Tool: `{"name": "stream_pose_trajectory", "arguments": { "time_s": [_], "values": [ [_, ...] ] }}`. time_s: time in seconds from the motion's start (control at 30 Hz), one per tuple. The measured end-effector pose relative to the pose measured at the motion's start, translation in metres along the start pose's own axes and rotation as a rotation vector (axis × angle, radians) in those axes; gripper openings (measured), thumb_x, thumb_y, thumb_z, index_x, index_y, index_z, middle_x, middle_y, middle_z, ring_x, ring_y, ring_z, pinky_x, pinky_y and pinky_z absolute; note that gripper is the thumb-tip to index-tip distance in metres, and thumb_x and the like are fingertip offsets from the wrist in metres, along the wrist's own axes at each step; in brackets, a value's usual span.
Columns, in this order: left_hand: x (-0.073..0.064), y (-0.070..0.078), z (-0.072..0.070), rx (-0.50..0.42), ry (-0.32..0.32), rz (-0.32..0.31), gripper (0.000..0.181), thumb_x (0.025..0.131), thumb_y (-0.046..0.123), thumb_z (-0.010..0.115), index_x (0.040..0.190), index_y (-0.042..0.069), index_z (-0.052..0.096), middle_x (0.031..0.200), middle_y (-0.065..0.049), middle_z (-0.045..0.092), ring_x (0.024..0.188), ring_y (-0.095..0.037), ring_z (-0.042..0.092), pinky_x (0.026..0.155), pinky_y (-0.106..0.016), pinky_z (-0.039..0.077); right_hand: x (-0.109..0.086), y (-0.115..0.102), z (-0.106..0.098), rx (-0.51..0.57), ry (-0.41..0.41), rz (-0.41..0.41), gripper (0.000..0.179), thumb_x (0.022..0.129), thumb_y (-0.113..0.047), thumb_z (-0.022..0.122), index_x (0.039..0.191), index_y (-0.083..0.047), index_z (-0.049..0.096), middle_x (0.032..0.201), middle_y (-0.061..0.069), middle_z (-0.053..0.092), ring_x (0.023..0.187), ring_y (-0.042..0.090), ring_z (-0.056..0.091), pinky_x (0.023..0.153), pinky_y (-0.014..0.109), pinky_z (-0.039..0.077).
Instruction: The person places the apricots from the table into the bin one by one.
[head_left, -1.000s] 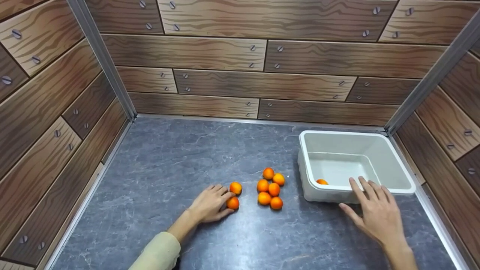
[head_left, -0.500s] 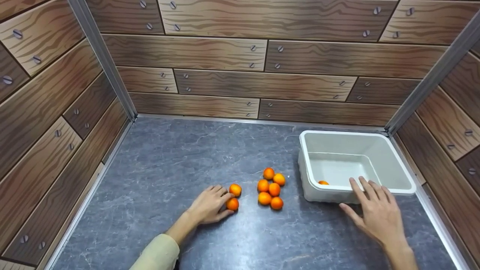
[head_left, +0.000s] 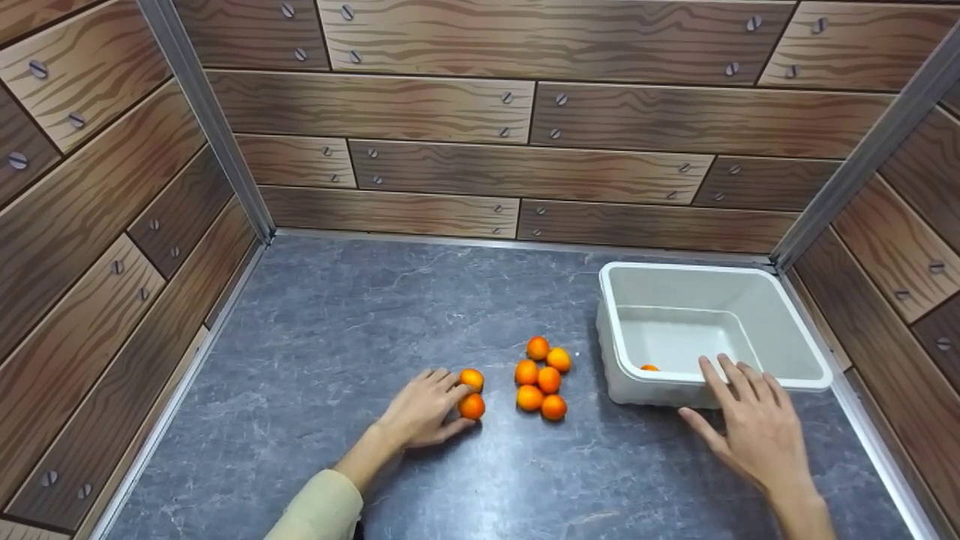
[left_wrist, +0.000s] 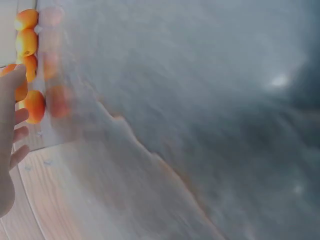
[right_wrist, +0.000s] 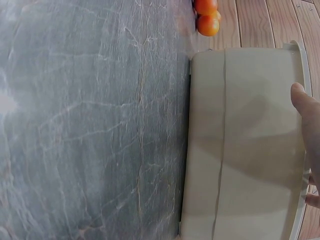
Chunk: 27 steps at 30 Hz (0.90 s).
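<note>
In the head view my left hand (head_left: 420,412) lies low on the dark table, with a kumquat (head_left: 472,407) between thumb and index finger. A second kumquat (head_left: 471,379) sits just beyond it, right at the fingertips. The left wrist view has the thumb over a kumquat (left_wrist: 21,89), with several more around it. My right hand (head_left: 754,427) has its fingers spread, fingertips over the near rim of a white plastic bin (head_left: 660,376) and thumb off to the side. One kumquat (head_left: 649,368) shows inside the bin, mostly hidden by that rim.
Several more kumquats (head_left: 548,380) stand in a loose cluster between my left hand and the bin. Wood-patterned walls (head_left: 420,165) with metal edging enclose the marbled tabletop (head_left: 360,300) at the back and both sides. The bin stands close to the right wall.
The kumquat in my left hand has shifted slightly to the right, with the hand. Inside the bin, the kumquat has rolled right and nearer, further behind the rim. My right hand has stayed put.
</note>
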<state>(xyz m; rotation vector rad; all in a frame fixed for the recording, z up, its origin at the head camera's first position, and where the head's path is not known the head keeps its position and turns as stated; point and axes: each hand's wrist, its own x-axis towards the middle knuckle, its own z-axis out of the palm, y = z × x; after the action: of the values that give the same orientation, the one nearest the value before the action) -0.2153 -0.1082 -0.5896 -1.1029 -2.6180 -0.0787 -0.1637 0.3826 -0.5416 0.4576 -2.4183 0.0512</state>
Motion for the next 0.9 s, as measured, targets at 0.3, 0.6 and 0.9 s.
{"name": "stream_pose_trajectory", "arguments": {
  "time_s": [0.3,0.6,0.9],
  "values": [
    [0.025,0.012,-0.002,0.000,0.124,0.043,0.045,0.094,0.054,0.072,0.124,0.021,0.070,0.114,0.001,0.072,0.103,-0.019,0.066,0.089,-0.037,0.057,0.000,0.000,-0.001,-0.001,-0.023,0.012,0.091,0.100,-0.081,0.028,0.149,-0.011,0.057,0.137,0.027,0.066,0.120,0.050,0.060,0.107,0.067,0.042],
    [0.055,0.025,-0.005,0.016,0.141,0.055,0.047,0.098,0.057,0.066,0.127,0.020,0.069,0.115,0.002,0.071,0.107,-0.017,0.065,0.093,-0.034,0.057,-0.002,0.000,-0.001,0.008,-0.030,0.022,0.092,0.100,-0.082,0.028,0.149,-0.011,0.057,0.138,0.027,0.066,0.121,0.050,0.060,0.108,0.068,0.041],
    [0.083,0.035,-0.012,-0.010,0.137,0.056,0.051,0.100,0.057,0.063,0.135,0.020,0.067,0.120,0.001,0.072,0.109,-0.018,0.065,0.095,-0.035,0.057,-0.001,0.000,0.000,0.012,-0.034,0.023,0.092,0.100,-0.082,0.028,0.150,-0.010,0.057,0.139,0.026,0.065,0.122,0.050,0.059,0.109,0.067,0.040]
  ]
}}
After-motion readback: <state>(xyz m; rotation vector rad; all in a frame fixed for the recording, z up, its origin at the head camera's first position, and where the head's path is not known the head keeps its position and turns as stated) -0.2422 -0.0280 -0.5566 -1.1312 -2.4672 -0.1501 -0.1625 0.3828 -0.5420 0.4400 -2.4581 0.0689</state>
